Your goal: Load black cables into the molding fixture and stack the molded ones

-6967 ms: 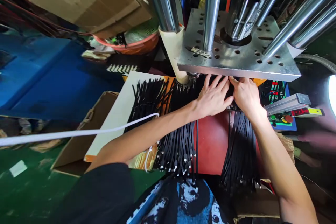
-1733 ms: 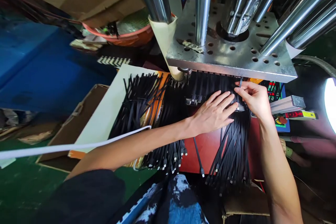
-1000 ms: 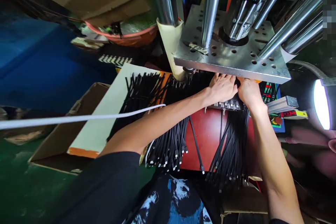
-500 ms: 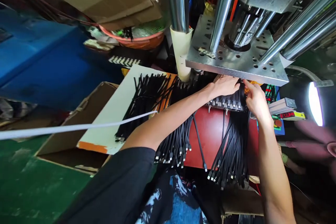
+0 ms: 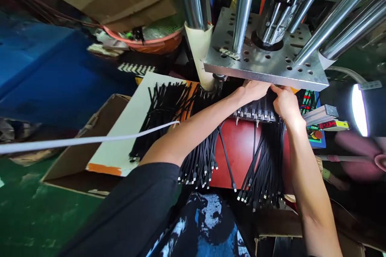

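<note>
My left hand [image 5: 255, 89] reaches in over a metal fixture [image 5: 256, 115] with a row of small connectors along its front. Its fingertips are hidden under the press's thick steel plate [image 5: 262, 58]. Close beside it, my right hand [image 5: 285, 102] has curled fingers, with the index finger stretched toward the left hand. Whatever lies at its fingertips is too small to make out. Black cables [image 5: 267, 168] with pale plug ends hang from the fixture's right side over a red surface [image 5: 241, 148]. Another bunch of black cables [image 5: 200, 160] hangs under my left forearm.
A white board [image 5: 116, 136] left of my arm bears more black cables. Beside it stands an open cardboard box [image 5: 90, 128]. A white cord [image 5: 90, 140] crosses at left. Steel posts [image 5: 243, 8] rise above the plate. A lit lamp [image 5: 360, 110] and pink fan [image 5: 357, 154] are at right.
The camera view has shifted a little. Both hands have moved slightly further in under the plate's front edge, and the left fingers are more hidden. The cables lie much as before.
</note>
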Available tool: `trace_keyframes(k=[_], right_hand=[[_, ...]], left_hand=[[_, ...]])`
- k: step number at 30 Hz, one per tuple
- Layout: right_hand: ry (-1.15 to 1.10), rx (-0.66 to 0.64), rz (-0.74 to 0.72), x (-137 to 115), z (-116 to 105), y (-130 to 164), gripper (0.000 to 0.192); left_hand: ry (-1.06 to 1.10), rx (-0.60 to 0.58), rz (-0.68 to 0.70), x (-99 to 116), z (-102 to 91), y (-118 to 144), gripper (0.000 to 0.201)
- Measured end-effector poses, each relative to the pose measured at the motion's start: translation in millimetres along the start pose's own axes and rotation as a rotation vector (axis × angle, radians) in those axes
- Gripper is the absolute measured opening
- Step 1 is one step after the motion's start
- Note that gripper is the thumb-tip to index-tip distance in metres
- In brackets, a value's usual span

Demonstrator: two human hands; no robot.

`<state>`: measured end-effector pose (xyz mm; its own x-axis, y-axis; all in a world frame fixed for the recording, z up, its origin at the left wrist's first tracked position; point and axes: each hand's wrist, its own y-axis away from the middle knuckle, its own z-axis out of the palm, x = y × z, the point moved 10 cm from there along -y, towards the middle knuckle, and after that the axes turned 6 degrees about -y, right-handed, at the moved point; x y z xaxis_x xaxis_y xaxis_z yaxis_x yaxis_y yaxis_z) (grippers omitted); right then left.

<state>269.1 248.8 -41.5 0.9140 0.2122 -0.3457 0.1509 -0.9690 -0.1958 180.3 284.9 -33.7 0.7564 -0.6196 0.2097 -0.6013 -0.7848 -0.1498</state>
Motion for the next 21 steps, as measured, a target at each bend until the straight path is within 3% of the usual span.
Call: trace_keyframes(k=[2, 5, 9, 11, 15, 18, 21], right_hand=[[-0.059, 0.002, 0.011, 6.3, -2.7, 9.3, 0.066], [-0.153, 0.014, -0.037, 3.0, -12.4, 46.8, 0.066], [-0.036, -0.014, -0.051, -5.4, -18.1, 88.6, 0.066], [0.035, -0.065, 0.002, -6.6, -12.3, 83.6, 0.070], [-0.008, -0.134, 0.102, -9.5, -3.5, 34.2, 0.077], [-0.045, -0.126, 0.084, -12.2, -12.4, 25.8, 0.080], [-0.274, -0.065, -0.027, -16.9, -28.1, 91.5, 0.076]], left_hand=[[0.005, -0.017, -0.030, -0.4, -1.1, -0.5, 0.047], [0.010, -0.026, -0.044, -0.2, -4.9, 1.3, 0.048], [0.010, -0.050, -0.066, 0.8, -6.1, 1.7, 0.050], [0.005, -0.060, -0.070, 4.5, -7.4, -0.3, 0.050], [-0.007, -0.069, -0.050, 23.6, -20.5, 9.9, 0.048], [-0.001, -0.023, 0.003, 45.5, -46.8, 65.4, 0.057], [0.205, -0.060, 0.176, 69.2, -68.4, 183.6, 0.063]])
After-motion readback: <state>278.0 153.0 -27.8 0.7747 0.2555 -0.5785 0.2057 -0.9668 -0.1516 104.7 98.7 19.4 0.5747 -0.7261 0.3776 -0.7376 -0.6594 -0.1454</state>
